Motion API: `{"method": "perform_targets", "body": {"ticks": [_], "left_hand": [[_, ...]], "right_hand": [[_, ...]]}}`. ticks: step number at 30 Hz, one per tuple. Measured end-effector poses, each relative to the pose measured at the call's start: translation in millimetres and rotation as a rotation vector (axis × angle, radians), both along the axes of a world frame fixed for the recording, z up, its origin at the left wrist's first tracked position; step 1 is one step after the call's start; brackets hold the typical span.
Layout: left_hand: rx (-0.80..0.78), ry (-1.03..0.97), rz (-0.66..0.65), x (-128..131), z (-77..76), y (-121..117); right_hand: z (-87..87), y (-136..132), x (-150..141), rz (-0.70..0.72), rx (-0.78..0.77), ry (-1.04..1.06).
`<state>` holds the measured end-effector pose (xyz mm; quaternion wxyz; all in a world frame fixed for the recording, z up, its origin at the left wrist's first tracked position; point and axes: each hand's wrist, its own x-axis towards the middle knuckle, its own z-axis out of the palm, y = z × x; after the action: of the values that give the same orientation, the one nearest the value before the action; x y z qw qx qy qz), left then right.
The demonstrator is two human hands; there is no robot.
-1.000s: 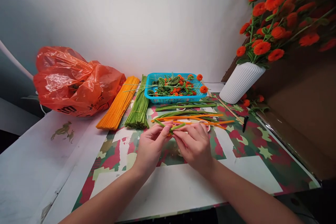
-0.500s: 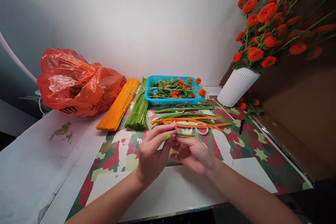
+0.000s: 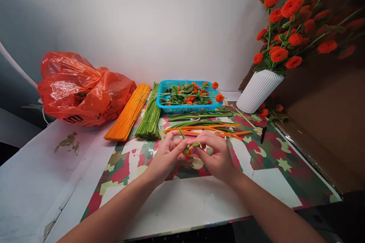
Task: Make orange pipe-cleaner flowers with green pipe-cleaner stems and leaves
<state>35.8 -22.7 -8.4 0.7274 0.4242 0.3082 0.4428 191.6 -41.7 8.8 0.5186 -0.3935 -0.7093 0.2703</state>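
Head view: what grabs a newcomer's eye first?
Probably the crinkled orange plastic bag at far left and the orange fuzzy flowers in a ribbed white vase at right. At centre, the left hand and right hand together pinch a short green pipe cleaner piece over the camouflage-patterned mat, in front of a turquoise plastic basket.

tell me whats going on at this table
A person's left hand and right hand pinch a short green fuzzy pipe cleaner with a bit of orange, above the patterned mat. Behind lie loose green and orange stems, a blue plastic basket and a white ribbed vase.
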Motion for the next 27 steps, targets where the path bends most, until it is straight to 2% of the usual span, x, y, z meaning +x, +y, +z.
{"method": "perform_targets", "body": {"ticks": [4,7,9,11,12,14,17,19,27], "left_hand": [[-0.057,0.027,-0.085,1.4,1.5,-1.1],[-0.087,0.024,-0.125,0.7,0.7,-0.3],[-0.117,0.014,-0.189,0.0,-0.8,0.3],[-0.144,0.0,-0.253,-0.4,-2.2,0.6],[-0.158,-0.012,-0.273,-0.5,-2.5,0.7],[-0.181,-0.043,-0.275,-0.9,-2.4,1.1],[-0.194,-0.078,-0.234,-2.4,-1.4,2.5],[-0.203,-0.09,-0.214,-3.9,-0.8,3.6],[-0.234,-0.197,-0.159,-7.7,0.5,5.8]], "right_hand": [[-2.4,2.7,-0.5,-0.061,-0.089,0.072],[-7.5,7.3,3.6,-0.08,-0.301,0.21],[-11.9,10.0,5.5,-0.008,-0.509,0.323],[-15.3,11.6,5.3,0.165,-0.689,0.382],[-16.4,12.0,4.6,0.243,-0.73,0.391],[-17.2,12.0,2.7,0.274,-0.684,0.402],[-16.6,11.1,1.1,0.096,-0.491,0.392],[-16.3,9.6,1.2,0.013,-0.427,0.36],[-12.8,-5.1,-0.8,-0.169,-0.086,0.164]]}}
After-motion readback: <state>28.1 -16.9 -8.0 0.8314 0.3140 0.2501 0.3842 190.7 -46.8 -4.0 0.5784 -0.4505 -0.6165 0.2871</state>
